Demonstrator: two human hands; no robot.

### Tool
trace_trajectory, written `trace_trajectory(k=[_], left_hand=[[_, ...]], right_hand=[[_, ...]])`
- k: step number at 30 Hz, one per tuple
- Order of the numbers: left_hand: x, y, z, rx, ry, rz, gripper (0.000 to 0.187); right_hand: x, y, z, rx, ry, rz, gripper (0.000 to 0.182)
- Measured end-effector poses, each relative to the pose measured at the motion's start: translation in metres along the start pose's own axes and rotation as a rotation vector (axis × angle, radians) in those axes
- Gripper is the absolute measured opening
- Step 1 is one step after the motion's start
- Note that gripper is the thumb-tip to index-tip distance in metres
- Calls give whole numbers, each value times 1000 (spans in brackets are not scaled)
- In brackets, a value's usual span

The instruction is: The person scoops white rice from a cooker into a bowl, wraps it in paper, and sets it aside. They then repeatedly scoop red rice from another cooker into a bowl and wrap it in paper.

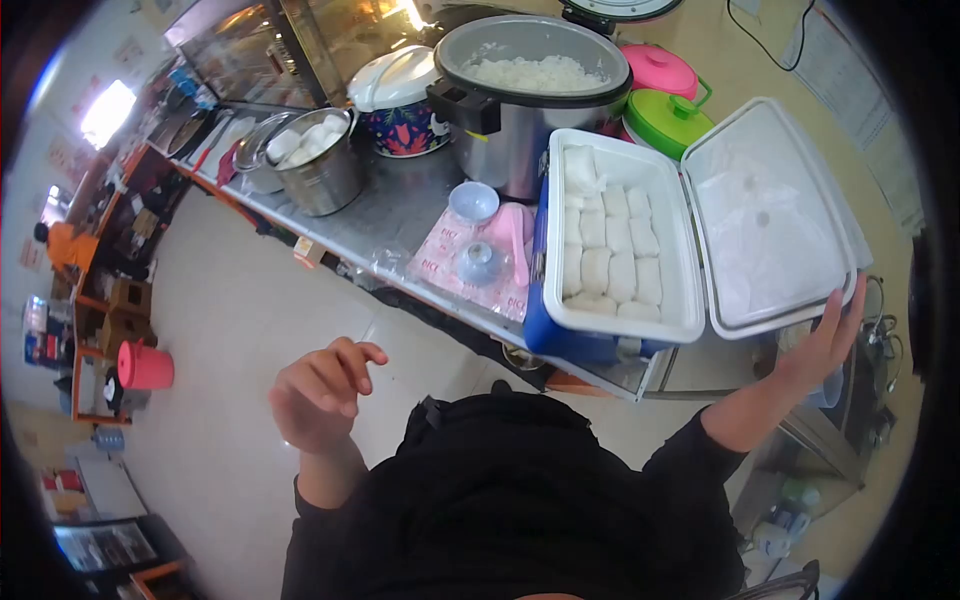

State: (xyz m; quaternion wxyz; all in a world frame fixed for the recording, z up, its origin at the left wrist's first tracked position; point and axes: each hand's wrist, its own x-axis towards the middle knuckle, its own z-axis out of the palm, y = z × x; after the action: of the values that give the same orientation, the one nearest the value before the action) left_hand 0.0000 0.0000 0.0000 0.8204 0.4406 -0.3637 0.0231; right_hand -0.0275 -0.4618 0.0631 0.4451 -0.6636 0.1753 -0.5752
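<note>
My right hand (832,335) is at the lower right corner of the white lid (765,215), fingers stretched out and touching its edge. The lid is swung open to the right of a blue cooler box (583,340) with a white inside. Rows of white wrapped packets (610,245) fill the box, with one lying higher at the back left. My left hand (325,390) hangs in the air over the floor, fingers loosely curled and apart, holding nothing.
A large cooker of white rice (535,75) stands behind the box. Two small bowls (473,203) and a pink paddle (519,250) lie on pink printed sheets (430,262). Further left are a flowered pot (395,110) and a steel pot (318,180). Green and pink containers (668,122) stand behind.
</note>
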Motion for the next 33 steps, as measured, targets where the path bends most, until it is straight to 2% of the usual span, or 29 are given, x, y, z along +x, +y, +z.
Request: trace_trajectory(k=[2,3,5,6,9,12,14,17,18,19,20,23,25,28,31,32,33], left_hand=[[-3,9,-3,-8,6,-24,48],[38,-49,-49,-95,29,69,48],[51,-52,-83,-128,75,7,48],[59,-50,-103,-117,74,-29,48],[91,-54,-147,-96,-12,-70,48],[121,-58,-196,-113,-41,-54,51],[140,-57,-235,-41,-95,-75,50],[160,-63,-282,135,-176,-129,45],[167,-65,-294,219,-183,-134,43],[175,-67,-306,301,-192,-141,40],[183,-64,-315,420,-176,-140,29],[222,-47,-354,1183,-79,-67,24],[247,-42,-403,1537,1,-131,31],[259,-63,-488,1827,-135,-146,47],[236,-97,-514,2113,-293,-477,65],[227,-99,-515,2122,-326,-274,71],[227,-95,-507,2049,-316,-370,70]], right_hand=[[-19,-13,-15,-35,-39,-107,40],[9,-7,44,-146,-107,-437,39],[-16,-15,59,-393,-275,-810,37],[-33,-22,65,-433,-405,-858,39],[-67,-48,93,-346,-884,-796,41],[-103,-64,109,-543,-930,-609,42],[-121,-65,107,-630,-900,-480,37],[-152,-85,123,-501,-867,-332,23],[-161,-84,129,-377,-815,-353,19],[-172,-81,136,-258,-760,-370,20],[-180,-78,143,-142,-708,-385,26],[-208,-91,190,-168,-766,-163,44],[-219,-91,206,-189,-729,-120,47],[-224,-94,220,-268,-720,-79,46],[-228,-98,245,-355,-733,-86,43],[-228,-97,249,-366,-734,-73,43],[-229,-96,252,-378,-736,-58,42]])
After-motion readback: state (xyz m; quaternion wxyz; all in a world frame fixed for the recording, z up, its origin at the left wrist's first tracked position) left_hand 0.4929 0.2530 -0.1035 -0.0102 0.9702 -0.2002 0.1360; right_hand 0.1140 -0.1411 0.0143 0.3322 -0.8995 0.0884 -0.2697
